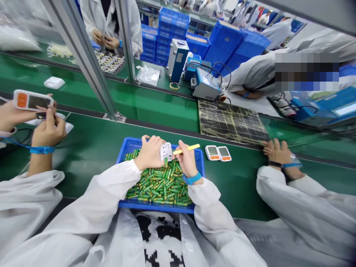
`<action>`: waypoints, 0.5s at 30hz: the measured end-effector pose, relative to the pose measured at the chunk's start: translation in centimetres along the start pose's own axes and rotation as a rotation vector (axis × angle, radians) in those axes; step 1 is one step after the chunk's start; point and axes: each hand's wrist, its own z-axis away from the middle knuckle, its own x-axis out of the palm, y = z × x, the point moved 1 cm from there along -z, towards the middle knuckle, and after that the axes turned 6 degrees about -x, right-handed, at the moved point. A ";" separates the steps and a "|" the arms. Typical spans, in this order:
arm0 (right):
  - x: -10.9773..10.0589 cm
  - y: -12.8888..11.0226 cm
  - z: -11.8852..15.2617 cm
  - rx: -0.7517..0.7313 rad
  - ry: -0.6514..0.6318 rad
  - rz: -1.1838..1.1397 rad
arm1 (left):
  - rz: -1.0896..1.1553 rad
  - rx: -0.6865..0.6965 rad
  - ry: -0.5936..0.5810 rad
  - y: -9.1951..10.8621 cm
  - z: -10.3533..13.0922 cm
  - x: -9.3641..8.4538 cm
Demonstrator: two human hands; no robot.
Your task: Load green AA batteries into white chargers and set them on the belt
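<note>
My left hand [151, 152] holds a small white device [166, 151] on edge, its back with slots turned to the right. In my right hand [186, 159] is a yellow stick-like tool [191, 147], its tip at the device's back. A green battery [166, 162] shows at the device's lower edge. Both hands are over a blue tray [155, 208] filled with green and gold batteries [164, 185]. Right of the tray, two white devices with grey screens and orange buttons [212, 152] lie side by side on the green table.
At the left, another person's hands [48, 129] hold a white device [32, 101]. A co-worker's hands [278, 152] rest on the table at the right. A metal post [89, 66] rises behind the table edge. Beyond are a dark gridded mat [230, 120] and a blue machine [205, 83].
</note>
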 end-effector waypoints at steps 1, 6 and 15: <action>-0.3 0.0 -0.2 -0.021 0.033 -0.011 | -0.020 -0.016 0.031 -0.3 -0.1 -0.1; -1.7 -0.1 -1.1 -0.073 0.111 -0.070 | -0.144 -0.108 0.171 -2.7 -0.5 -2.3; -11.8 -4.0 -3.6 -0.501 0.123 1.033 | -0.180 -0.526 0.051 -14.0 1.2 -10.9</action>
